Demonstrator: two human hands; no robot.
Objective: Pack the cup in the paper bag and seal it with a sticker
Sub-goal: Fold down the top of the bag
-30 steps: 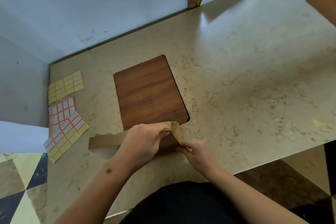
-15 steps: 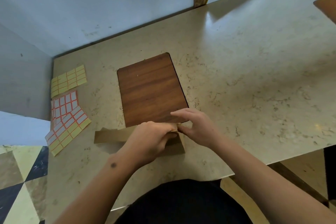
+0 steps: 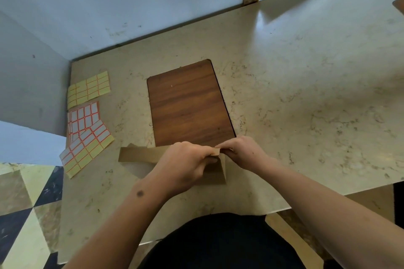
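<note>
Cup not visible anywhere; whether it sits inside the brown paper bag (image 3: 215, 171) cannot be told. Bag lies on the beige marbled worktop (image 3: 306, 94), just at the near edge of the dark wooden rectangular inset panel (image 3: 189, 105). Left hand (image 3: 185, 166) curls over the bag's top, pinching the folded edge; right hand (image 3: 243, 152) pinches the same corner from the other side. Fold under way. Sealing not yet done: yellow and white sticker sheets (image 3: 87, 120) lie left of the panel, untouched.
</note>
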